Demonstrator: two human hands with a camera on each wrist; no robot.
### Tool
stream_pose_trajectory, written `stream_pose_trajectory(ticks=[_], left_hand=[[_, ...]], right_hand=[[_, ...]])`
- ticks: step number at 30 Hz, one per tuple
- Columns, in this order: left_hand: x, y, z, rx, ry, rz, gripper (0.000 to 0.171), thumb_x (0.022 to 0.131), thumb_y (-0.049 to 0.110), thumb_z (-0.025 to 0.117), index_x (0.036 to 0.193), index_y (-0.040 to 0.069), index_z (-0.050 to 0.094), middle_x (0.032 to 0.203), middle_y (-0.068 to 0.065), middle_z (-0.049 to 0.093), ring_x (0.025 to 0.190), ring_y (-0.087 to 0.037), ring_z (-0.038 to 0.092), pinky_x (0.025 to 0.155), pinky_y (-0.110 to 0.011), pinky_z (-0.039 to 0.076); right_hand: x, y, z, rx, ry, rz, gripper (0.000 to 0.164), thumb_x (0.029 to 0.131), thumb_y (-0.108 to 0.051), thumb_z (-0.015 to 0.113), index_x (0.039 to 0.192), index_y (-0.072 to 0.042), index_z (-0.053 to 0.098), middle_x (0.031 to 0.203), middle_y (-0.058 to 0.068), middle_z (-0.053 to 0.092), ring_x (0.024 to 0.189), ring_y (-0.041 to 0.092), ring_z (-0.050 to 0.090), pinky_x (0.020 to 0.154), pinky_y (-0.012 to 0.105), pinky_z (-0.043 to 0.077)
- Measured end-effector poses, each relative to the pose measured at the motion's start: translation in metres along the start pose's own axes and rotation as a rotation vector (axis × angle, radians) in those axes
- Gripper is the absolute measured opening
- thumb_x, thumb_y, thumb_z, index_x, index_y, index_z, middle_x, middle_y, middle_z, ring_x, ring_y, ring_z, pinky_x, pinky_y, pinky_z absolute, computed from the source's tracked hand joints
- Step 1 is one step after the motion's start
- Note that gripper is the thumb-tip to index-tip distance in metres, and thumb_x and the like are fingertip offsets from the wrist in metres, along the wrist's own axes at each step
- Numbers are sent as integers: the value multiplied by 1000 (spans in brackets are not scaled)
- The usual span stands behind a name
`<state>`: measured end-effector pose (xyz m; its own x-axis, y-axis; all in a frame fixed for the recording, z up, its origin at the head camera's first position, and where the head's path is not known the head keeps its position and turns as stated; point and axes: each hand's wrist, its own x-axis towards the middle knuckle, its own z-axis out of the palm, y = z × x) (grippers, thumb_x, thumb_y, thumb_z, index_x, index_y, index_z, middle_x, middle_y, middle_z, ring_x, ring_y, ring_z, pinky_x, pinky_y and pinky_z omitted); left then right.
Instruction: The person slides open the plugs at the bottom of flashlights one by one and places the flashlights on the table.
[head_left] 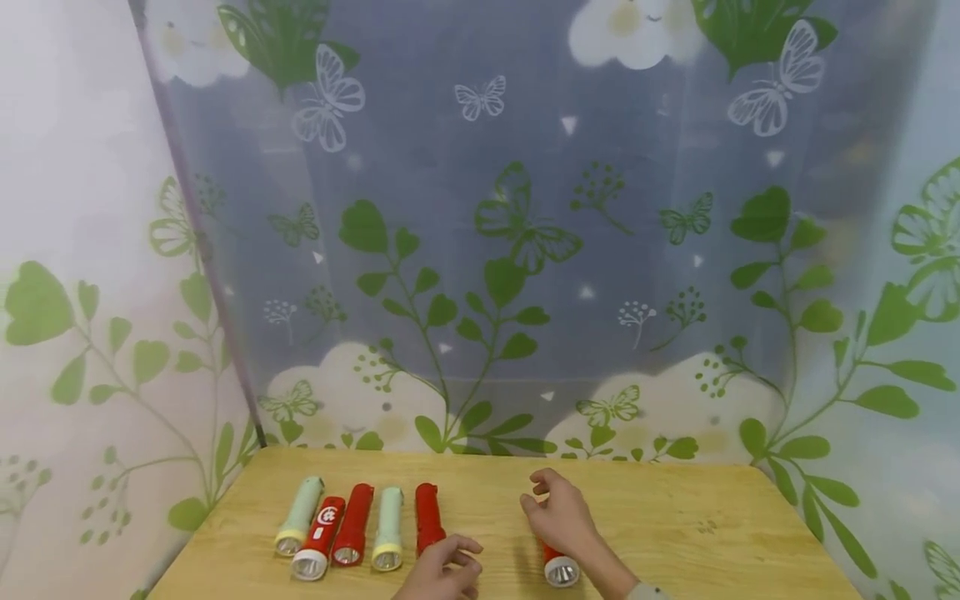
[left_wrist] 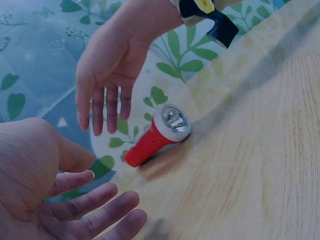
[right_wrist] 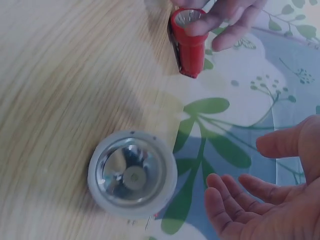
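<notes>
Seemingly aligned for order, five flashlights (head_left: 355,525) lie lower left; left hand (head_left: 444,572) and right hand (head_left: 564,515), loosely spread, empty, hover near another flashlight (head_left: 561,571).

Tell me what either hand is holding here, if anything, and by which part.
Nothing is held: the left hand is empty near a red-rimmed flashlight, and the right hand is empty, clear of the white-rimmed flashlight nearest it.

Wooden table (head_left: 712,542) with two pale-green flashlights (head_left: 388,521) and four red flashlights (head_left: 356,523) on top.
</notes>
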<state>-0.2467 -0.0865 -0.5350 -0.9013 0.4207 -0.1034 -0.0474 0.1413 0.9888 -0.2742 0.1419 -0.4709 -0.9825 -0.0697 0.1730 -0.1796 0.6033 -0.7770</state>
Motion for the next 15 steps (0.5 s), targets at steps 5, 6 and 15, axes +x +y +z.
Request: stream_pose_trajectory(ticks=[5, 6, 15], left_hand=[[-12, 8, -13, 11, 5, -7, 34, 101, 14, 59, 128, -7, 56, 106, -17, 67, 83, -21, 71, 73, -39, 61], [-14, 10, -16, 13, 11, -8, 34, 101, 14, 59, 128, -7, 56, 106, -16, 67, 84, -22, 71, 73, -39, 61], [-35, 13, -37, 4, 77, -14, 36, 102, 21, 61, 125, -6, 57, 106, -16, 66, 83, -21, 70, 71, -38, 62]], right_hand=[[4, -9, 11, 4, -33, -31, 38, 92, -15, 69, 124, 4, 61, 109, 21, 69, 86, 25, 70, 66, 34, 56], [5, -11, 14, 7, -46, -37, 38, 92, -15, 69, 124, 4, 61, 109, 21, 69, 87, 26, 70, 66, 35, 56], [14, -26, 32, 15, -120, -66, 40, 93, -17, 67, 126, 4, 60, 114, 23, 67, 90, 28, 70, 71, 40, 57]])
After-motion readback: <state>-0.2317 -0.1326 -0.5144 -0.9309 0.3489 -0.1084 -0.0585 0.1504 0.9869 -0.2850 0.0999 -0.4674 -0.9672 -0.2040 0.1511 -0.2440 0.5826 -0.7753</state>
